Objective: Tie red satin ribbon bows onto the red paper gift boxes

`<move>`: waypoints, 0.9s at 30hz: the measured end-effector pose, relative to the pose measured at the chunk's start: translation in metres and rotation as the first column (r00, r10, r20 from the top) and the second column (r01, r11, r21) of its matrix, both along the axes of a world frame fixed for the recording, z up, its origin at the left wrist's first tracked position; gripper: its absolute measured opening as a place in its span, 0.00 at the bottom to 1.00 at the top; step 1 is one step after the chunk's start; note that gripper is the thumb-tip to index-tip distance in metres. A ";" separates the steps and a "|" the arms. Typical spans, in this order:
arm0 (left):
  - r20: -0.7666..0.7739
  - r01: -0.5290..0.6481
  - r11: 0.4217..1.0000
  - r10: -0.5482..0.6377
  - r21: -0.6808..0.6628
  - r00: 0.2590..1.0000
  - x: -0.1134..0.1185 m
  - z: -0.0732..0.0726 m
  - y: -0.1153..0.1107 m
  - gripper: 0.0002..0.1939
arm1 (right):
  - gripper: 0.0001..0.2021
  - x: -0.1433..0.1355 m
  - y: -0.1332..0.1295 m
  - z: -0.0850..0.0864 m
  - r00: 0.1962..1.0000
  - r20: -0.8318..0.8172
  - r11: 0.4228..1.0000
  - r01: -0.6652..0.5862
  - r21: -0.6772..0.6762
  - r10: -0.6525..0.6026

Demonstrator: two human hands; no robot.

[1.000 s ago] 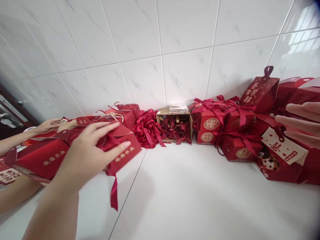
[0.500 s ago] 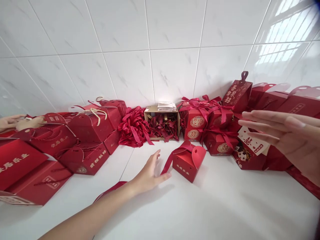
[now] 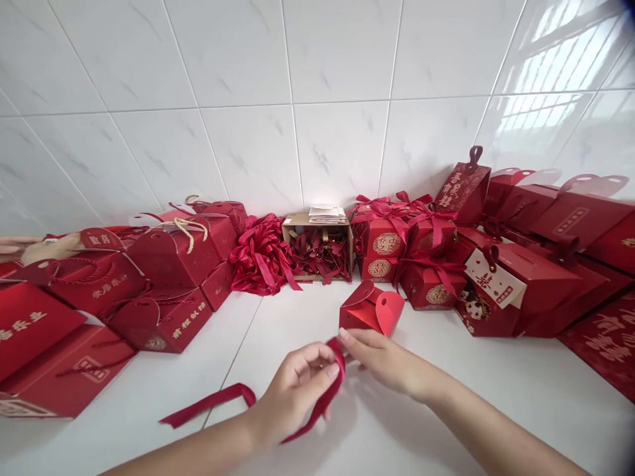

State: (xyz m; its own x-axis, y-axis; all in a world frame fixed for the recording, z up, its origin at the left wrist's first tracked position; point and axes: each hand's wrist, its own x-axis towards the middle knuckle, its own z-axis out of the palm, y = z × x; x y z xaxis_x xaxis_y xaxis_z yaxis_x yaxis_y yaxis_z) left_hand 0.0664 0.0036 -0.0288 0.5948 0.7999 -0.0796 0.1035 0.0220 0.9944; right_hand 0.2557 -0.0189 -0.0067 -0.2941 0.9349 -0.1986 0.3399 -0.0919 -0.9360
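In the middle front, my left hand (image 3: 297, 390) pinches a dark red ribbon (image 3: 325, 396), which loops over the fingers and trails down toward me. My right hand (image 3: 380, 354) has its fingertips closed on the same ribbon at the top of the loop. Another length of ribbon (image 3: 206, 404) lies on the table to the left of my left wrist. Just beyond both hands stands a small red gift box (image 3: 364, 307) with rounded top flaps folded together. My right hand partly covers its front face.
Stacked red gift boxes with cord handles (image 3: 181, 254) stand left, where another person's hand (image 3: 10, 250) shows. Centre back are a ribbon heap (image 3: 260, 254) and a cardboard box (image 3: 351, 254) of tags. Ribbon-tied boxes (image 3: 387, 241) and larger boxes (image 3: 540, 271) stand right.
My right hand has come in from the right to meet my left hand. The ribbon has come off the small box and is now between my fingers.
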 end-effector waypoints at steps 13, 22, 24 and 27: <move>-0.155 0.086 0.996 -0.087 -0.015 0.984 0.001 -0.004 -0.009 0.28 | 0.06 0.010 -0.008 0.038 0.504 -0.815 0.954 0.225 -0.197 -0.287; -0.148 -0.010 0.987 -0.014 -0.157 0.989 0.003 -0.007 -0.007 0.27 | 0.04 0.063 0.001 0.065 0.302 -0.858 0.797 0.576 -0.182 -0.415; -0.125 -0.016 0.992 0.000 -0.129 0.992 0.004 -0.006 -0.006 0.26 | 0.04 0.076 0.002 0.071 0.242 -0.868 0.742 0.643 -0.190 -0.433; -0.080 -0.012 0.995 0.004 -0.102 0.997 0.004 -0.007 -0.005 0.24 | 0.09 0.094 0.000 0.081 0.118 -0.906 0.640 0.744 -0.191 -0.408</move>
State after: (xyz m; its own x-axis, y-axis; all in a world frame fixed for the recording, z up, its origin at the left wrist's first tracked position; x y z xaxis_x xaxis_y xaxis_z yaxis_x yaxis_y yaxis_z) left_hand 0.0700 -0.0010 -0.0358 0.5768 0.7898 -0.2087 0.1820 0.1249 0.9753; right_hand 0.3499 -0.0188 0.0745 0.5301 0.8479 0.0124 -0.6439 0.4120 -0.6448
